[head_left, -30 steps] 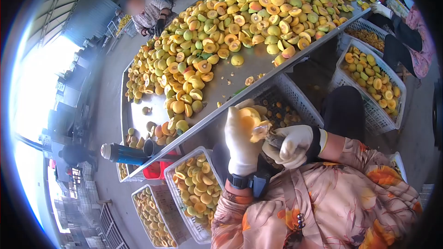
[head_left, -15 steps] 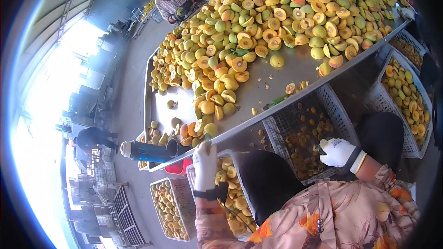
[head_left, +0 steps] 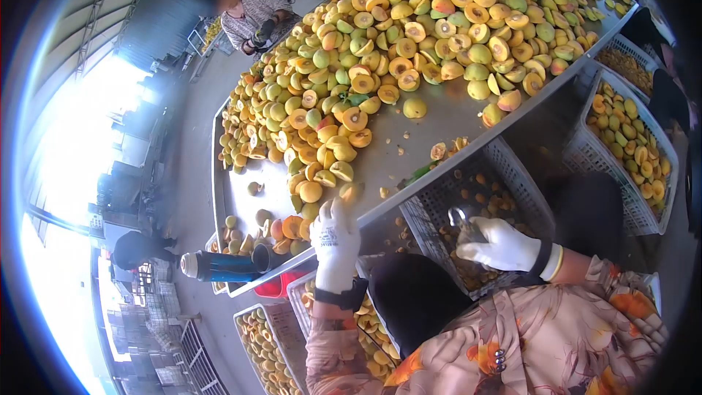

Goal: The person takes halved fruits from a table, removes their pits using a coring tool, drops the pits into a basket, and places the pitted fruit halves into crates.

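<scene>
My left hand [head_left: 336, 243], in a white glove, is raised at the near edge of the metal table [head_left: 409, 128]. A slightly blurred yellow peach piece [head_left: 351, 192] is at its fingertips, and the fingers are curled against it. My right hand [head_left: 501, 245], gloved too, is closed around a small tool with a shiny metal loop [head_left: 457, 217] at its tip. It hangs above a grey crate [head_left: 537, 194] holding pits and scraps. Beyond my left hand a big heap of halved peaches [head_left: 322, 88] covers much of the table.
A blue flask [head_left: 227, 266] and a dark cup [head_left: 265, 257] are at the table's left corner. Crates of peach halves stand below left [head_left: 274, 314] and at right [head_left: 578, 146]. A red container [head_left: 274, 287] sits under the edge. Another person [head_left: 252, 22] works across the table.
My left hand has moved up and slightly right, and a peach piece now shows at its fingertips. My right hand has shifted left, bringing the tool's metal loop into sight. The view has turned slightly.
</scene>
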The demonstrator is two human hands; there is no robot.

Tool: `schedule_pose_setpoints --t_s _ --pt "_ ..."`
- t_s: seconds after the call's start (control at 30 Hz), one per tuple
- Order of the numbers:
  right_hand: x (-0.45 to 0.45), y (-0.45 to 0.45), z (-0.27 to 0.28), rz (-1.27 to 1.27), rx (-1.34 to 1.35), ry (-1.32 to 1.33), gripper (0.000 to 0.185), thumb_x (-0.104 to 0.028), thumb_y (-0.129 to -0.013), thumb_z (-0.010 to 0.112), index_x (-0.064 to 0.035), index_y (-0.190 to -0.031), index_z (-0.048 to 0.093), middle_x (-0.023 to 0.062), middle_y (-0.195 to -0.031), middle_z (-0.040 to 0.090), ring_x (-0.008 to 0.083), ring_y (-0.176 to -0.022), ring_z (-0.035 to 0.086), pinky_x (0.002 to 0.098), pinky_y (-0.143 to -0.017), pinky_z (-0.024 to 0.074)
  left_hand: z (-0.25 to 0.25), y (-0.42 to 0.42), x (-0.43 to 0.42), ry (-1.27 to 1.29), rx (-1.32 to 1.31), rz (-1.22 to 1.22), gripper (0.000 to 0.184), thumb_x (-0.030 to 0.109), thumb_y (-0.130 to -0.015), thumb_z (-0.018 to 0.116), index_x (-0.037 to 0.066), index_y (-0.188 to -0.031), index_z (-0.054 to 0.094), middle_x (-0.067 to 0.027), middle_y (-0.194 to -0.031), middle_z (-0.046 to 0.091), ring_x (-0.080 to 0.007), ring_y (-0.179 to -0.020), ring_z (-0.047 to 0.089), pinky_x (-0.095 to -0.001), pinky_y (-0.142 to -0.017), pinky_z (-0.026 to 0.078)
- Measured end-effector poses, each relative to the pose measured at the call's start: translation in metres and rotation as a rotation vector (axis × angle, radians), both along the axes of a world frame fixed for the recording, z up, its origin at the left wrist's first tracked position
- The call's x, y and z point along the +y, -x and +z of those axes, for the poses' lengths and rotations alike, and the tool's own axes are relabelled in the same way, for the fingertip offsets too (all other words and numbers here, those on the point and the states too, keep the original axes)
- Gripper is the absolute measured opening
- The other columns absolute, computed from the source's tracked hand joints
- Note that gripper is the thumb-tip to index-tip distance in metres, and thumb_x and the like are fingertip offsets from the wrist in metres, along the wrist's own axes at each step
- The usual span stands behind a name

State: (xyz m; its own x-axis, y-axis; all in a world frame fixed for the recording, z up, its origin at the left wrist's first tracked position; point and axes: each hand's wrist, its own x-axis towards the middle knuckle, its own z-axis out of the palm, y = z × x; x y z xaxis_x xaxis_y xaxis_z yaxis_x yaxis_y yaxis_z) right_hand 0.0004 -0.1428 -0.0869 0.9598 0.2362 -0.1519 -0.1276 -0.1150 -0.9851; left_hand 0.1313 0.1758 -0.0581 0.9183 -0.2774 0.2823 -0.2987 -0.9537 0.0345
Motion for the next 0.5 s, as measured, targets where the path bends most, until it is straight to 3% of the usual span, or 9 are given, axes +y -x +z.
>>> schedule_pose_setpoints --t_s 0.03,0.07,0.1,0.17,0.23,0.27,0.37,0.43,0.5 --pt "0.005 -0.003 0.031 0.033 0.291 -0.270 0.029 -0.032 -0.095 0.073 -0.0060 -0.099 0.061 0.0010 -0.079 0.062 0.0076 -0.060 0.056 0.0274 -0.056 0.0492 0.009 0.021 -0.018 0.079 -0.032 -0.076 0.042 0.017 -0.089 0.069 0.007 -0.129 0.060 -0.0193 -0.126 0.064 -0.0395 -0.111 0.063 -0.0493 -0.093 0.050" --pt "0.013 -0.004 0.031 0.022 0.251 -0.366 0.030 -0.037 -0.097 0.071 -0.0089 -0.103 0.062 -0.0024 -0.079 0.060 0.0040 -0.057 0.053 0.0212 -0.052 0.0449 0.015 0.043 -0.035 0.100 -0.065 -0.128 0.044 0.016 -0.088 0.069 0.006 -0.130 0.059 -0.0191 -0.128 0.064 -0.0393 -0.113 0.063 -0.0489 -0.094 0.051" --pt "0.018 -0.005 0.043 0.016 0.224 -0.355 0.035 -0.040 -0.096 0.072 -0.0071 -0.104 0.061 -0.0012 -0.078 0.060 0.0052 -0.057 0.054 0.0225 -0.052 0.0459 0.019 0.063 -0.049 0.120 -0.097 -0.178 0.047 0.014 -0.087 0.070 0.006 -0.132 0.059 -0.0188 -0.130 0.063 -0.0390 -0.115 0.062 -0.0485 -0.095 0.051" --pt "0.025 -0.001 0.059 -0.039 0.254 -0.414 0.030 -0.032 -0.096 0.074 -0.0054 -0.103 0.061 -0.0013 -0.078 0.061 0.0052 -0.058 0.055 0.0227 -0.052 0.0459 0.027 0.096 -0.072 0.118 -0.093 -0.313 0.052 0.012 -0.084 0.071 0.004 -0.134 0.058 -0.0197 -0.132 0.061 -0.0387 -0.116 0.061 -0.0478 -0.098 0.049" --pt "0.033 0.005 0.048 -0.128 0.074 -0.406 0.024 -0.024 -0.095 0.074 -0.0047 -0.103 0.061 -0.0017 -0.078 0.061 0.0046 -0.059 0.055 0.0226 -0.052 0.0459 0.023 0.120 -0.084 0.193 -0.155 -0.406 0.056 0.009 -0.082 0.072 0.004 -0.136 0.057 -0.0201 -0.132 0.060 -0.0391 -0.117 0.059 -0.0474 -0.100 0.048" --pt "0.033 0.009 0.044 -0.170 -0.019 -0.402 0.022 -0.020 -0.095 0.074 -0.0043 -0.103 0.061 -0.0019 -0.078 0.061 0.0043 -0.060 0.055 0.0226 -0.052 0.0459 0.028 0.130 -0.090 0.283 -0.170 -0.415 0.048 0.008 -0.080 0.074 0.004 -0.127 0.063 -0.0193 -0.128 0.062 -0.0372 -0.114 0.061 -0.0445 -0.098 0.049" --pt "0.016 0.024 0.064 -0.134 0.103 -0.402 0.015 -0.009 -0.093 0.073 -0.0047 -0.102 0.062 -0.0035 -0.077 0.060 0.0028 -0.062 0.054 0.0219 -0.054 0.0452 0.035 0.148 -0.097 0.708 -0.078 -0.462 0.036 0.005 -0.080 0.074 0.003 -0.115 0.068 -0.0177 -0.124 0.063 -0.0327 -0.110 0.063 -0.0399 -0.096 0.050" --pt "0.016 0.028 0.073 -0.115 0.020 -0.377 0.011 -0.007 -0.092 0.071 -0.0061 -0.096 0.060 -0.0049 -0.076 0.058 0.0020 -0.062 0.052 0.0220 -0.056 0.0439 0.028 0.155 -0.099 1.064 0.025 -0.452 0.020 0.000 -0.087 0.070 0.001 -0.107 0.068 -0.0092 -0.114 0.066 -0.0205 -0.101 0.064 -0.0346 -0.091 0.052" --pt "0.013 0.032 0.077 -0.085 0.025 -0.341 0.011 -0.006 -0.091 0.070 -0.0068 -0.093 0.059 -0.0052 -0.076 0.057 0.0022 -0.062 0.051 0.0224 -0.056 0.0434 0.018 0.163 -0.110 1.526 0.200 -0.194 0.018 -0.001 -0.091 0.068 0.000 -0.109 0.067 -0.0059 -0.110 0.066 -0.0150 -0.099 0.064 -0.0319 -0.090 0.053"
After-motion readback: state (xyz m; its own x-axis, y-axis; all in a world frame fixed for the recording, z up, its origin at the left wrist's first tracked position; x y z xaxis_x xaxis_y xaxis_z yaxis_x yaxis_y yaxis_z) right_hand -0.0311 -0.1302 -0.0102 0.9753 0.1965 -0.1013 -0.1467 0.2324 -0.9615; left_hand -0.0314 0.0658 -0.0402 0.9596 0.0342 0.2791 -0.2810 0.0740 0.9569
